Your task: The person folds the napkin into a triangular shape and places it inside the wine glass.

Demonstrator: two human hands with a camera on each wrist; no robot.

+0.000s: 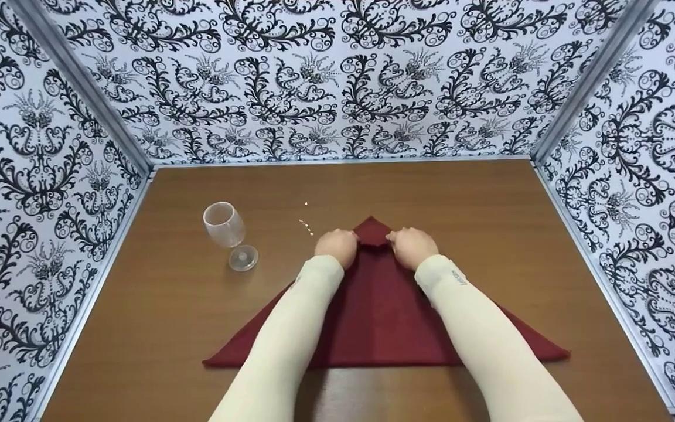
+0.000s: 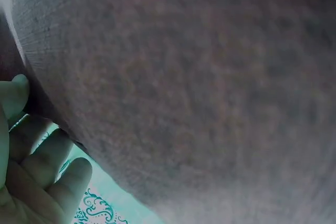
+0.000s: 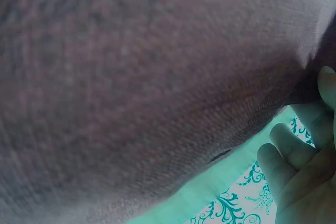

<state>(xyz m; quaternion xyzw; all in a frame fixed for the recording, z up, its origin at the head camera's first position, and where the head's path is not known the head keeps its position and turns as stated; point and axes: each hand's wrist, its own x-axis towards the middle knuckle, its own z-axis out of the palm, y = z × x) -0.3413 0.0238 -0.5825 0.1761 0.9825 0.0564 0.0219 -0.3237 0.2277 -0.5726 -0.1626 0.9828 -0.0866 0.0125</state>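
A dark red cloth napkin (image 1: 372,328) lies in a triangle, its long edge toward me and its tip pointing away. Near the tip, my left hand (image 1: 337,246) pinches the cloth from the left. My right hand (image 1: 413,246) pinches it from the right, level with the other. Between them the cloth forms a small raised fold, with the tip showing beyond. Up close in the left wrist view, the cloth (image 2: 184,87) fills most of the picture, pinched by thumb and finger at the left edge. The right wrist view shows the cloth (image 3: 131,87) gripped likewise at the right edge.
A clear stemmed glass (image 1: 224,225) stands on the wooden table (image 1: 460,193), left of the napkin. Several small pale specks (image 1: 306,226) show on the tabletop between glass and left hand. Patterned walls (image 1: 337,82) enclose the table at the back and both sides.
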